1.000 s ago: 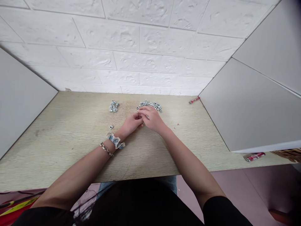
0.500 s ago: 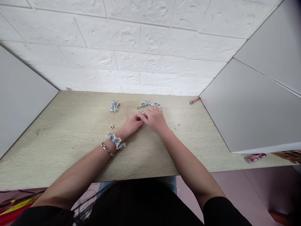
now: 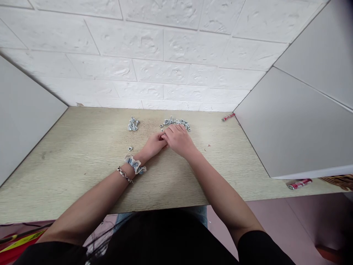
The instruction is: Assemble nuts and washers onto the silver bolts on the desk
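Note:
My left hand, with a blue scrunchie and a chain bracelet at the wrist, is closed over the middle of the wooden tabletop. My right hand meets it at the fingertips, its fingers curled over the left ones. What they pinch is hidden, apart from a tiny metal tip by the fingers. Just beyond the right hand lies a heap of silvery bolts and nuts. A smaller group of bolts with washers stands farther left. One nut lies alone near my left wrist.
A white brick-patterned wall closes off the back, with pale panels at both sides. One red battery lies at the right back corner, another near the right front edge.
My right hand has shifted slightly left and its fingers have curled further over the left fingertips. The left hand has hardly moved.

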A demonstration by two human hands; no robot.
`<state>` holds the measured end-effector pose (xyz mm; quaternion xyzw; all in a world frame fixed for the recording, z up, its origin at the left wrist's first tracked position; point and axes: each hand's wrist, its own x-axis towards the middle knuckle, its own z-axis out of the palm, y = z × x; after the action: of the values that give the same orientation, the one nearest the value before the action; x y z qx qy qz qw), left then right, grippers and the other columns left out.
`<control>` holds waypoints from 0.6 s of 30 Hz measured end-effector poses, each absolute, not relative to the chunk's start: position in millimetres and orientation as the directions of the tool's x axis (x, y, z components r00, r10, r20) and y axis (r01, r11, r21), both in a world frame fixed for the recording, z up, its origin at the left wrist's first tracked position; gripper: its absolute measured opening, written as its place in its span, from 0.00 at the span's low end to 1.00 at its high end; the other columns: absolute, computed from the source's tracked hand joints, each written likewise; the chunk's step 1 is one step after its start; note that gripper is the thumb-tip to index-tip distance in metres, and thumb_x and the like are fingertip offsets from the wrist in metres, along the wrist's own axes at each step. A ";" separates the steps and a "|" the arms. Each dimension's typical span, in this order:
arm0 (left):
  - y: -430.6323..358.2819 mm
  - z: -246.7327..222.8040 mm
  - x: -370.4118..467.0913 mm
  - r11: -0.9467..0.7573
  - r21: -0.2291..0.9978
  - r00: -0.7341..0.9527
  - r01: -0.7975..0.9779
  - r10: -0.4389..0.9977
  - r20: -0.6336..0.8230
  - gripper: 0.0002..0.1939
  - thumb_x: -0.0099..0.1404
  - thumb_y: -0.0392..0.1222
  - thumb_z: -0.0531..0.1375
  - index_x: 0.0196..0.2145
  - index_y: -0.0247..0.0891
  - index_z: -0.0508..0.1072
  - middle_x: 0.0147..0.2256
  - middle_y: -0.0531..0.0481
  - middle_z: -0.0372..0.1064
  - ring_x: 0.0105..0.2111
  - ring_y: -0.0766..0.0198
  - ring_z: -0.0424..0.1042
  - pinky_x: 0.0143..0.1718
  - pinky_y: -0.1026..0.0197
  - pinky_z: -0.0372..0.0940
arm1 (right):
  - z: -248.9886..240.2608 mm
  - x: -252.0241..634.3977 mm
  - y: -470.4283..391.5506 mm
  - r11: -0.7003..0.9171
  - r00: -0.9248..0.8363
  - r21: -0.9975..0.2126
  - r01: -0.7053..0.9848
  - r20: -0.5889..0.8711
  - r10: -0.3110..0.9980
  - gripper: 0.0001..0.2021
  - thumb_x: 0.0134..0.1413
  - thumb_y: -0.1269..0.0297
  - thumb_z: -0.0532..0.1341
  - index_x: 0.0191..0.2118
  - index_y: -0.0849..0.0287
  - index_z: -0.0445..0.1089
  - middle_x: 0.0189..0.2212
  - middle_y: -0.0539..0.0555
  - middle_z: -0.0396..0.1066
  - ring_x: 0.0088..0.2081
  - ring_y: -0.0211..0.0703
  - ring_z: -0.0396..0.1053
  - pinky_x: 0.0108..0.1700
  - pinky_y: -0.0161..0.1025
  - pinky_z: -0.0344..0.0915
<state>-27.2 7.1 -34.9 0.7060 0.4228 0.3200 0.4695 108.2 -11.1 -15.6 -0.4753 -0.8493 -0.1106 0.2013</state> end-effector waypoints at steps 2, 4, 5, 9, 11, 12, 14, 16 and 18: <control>6.7 -34.6 -26.6 -0.188 0.943 0.438 0.275 0.898 0.051 0.05 0.49 0.39 0.53 0.22 0.34 0.63 0.21 0.55 0.60 0.24 0.68 0.58 0.26 0.66 0.54 | -16.7 108.3 -10.3 0.521 -0.453 -0.036 0.853 0.446 0.772 0.12 0.62 0.64 0.48 0.35 0.63 0.66 0.35 0.58 0.66 0.39 0.46 0.61 0.45 0.41 0.52; 6.3 -34.2 -26.0 -0.184 0.948 0.434 0.261 0.899 0.055 0.05 0.49 0.39 0.53 0.21 0.34 0.62 0.20 0.55 0.59 0.23 0.68 0.58 0.26 0.66 0.53 | -18.1 108.3 -9.5 0.517 -0.437 -0.078 0.852 0.438 0.786 0.12 0.62 0.65 0.48 0.35 0.63 0.65 0.34 0.57 0.66 0.38 0.46 0.61 0.45 0.41 0.53; 6.1 -34.1 -25.8 -0.183 0.948 0.431 0.260 0.901 0.056 0.05 0.49 0.39 0.53 0.21 0.34 0.62 0.20 0.55 0.59 0.23 0.68 0.58 0.26 0.66 0.53 | -18.7 108.2 -9.2 0.517 -0.430 -0.100 0.850 0.433 0.792 0.11 0.62 0.66 0.48 0.36 0.63 0.65 0.34 0.57 0.66 0.38 0.46 0.62 0.44 0.41 0.53; 6.2 -34.3 -25.8 -0.182 0.942 0.431 0.281 0.901 0.045 0.05 0.49 0.38 0.53 0.21 0.34 0.62 0.19 0.55 0.58 0.23 0.69 0.57 0.25 0.66 0.52 | -20.1 107.7 -8.9 0.518 -0.406 -0.186 0.835 0.427 0.808 0.10 0.61 0.68 0.48 0.36 0.61 0.65 0.36 0.57 0.66 0.39 0.45 0.62 0.44 0.40 0.54; 6.3 -34.8 -26.0 -0.190 0.940 0.431 0.283 0.901 0.052 0.04 0.49 0.38 0.53 0.22 0.34 0.62 0.19 0.55 0.58 0.22 0.69 0.57 0.25 0.66 0.52 | -20.2 107.4 -9.1 0.510 -0.389 -0.222 0.831 0.423 0.818 0.09 0.61 0.68 0.48 0.37 0.61 0.65 0.36 0.56 0.66 0.39 0.45 0.62 0.45 0.40 0.54; 6.3 -35.1 -25.9 -0.194 0.940 0.430 0.280 0.901 0.058 0.04 0.49 0.38 0.53 0.22 0.34 0.62 0.19 0.55 0.58 0.22 0.69 0.57 0.25 0.66 0.52 | -20.1 107.2 -9.2 0.506 -0.382 -0.239 0.829 0.419 0.824 0.09 0.61 0.69 0.48 0.37 0.60 0.65 0.37 0.56 0.67 0.40 0.45 0.62 0.45 0.40 0.53; 6.3 -36.4 -25.5 -0.207 0.940 0.423 0.271 0.903 0.076 0.04 0.50 0.38 0.53 0.23 0.35 0.62 0.20 0.55 0.58 0.23 0.68 0.58 0.25 0.66 0.53 | -19.8 106.8 -9.5 0.497 -0.370 -0.268 0.825 0.409 0.834 0.09 0.60 0.69 0.48 0.39 0.60 0.65 0.37 0.55 0.67 0.40 0.45 0.62 0.46 0.40 0.53; 6.2 -38.4 -24.8 -0.231 0.932 0.410 0.280 0.906 0.102 0.04 0.50 0.38 0.53 0.25 0.35 0.62 0.22 0.54 0.61 0.25 0.66 0.60 0.26 0.65 0.55 | -19.3 106.7 -9.9 0.497 -0.367 -0.288 0.819 0.404 0.838 0.09 0.60 0.68 0.49 0.40 0.60 0.65 0.38 0.55 0.67 0.41 0.45 0.62 0.47 0.40 0.53; 6.0 -41.0 -24.1 -0.256 0.911 0.403 0.324 0.908 0.112 0.05 0.51 0.38 0.53 0.26 0.34 0.64 0.24 0.52 0.64 0.27 0.64 0.62 0.27 0.64 0.57 | -18.8 106.8 -10.3 0.503 -0.371 -0.298 0.811 0.402 0.837 0.09 0.61 0.68 0.49 0.40 0.61 0.65 0.38 0.55 0.68 0.41 0.45 0.62 0.47 0.40 0.53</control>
<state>-24.1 6.0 -41.0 0.7170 0.4299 0.3373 0.4329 106.8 -10.3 -18.8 -0.4979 -0.8276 0.0252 0.2579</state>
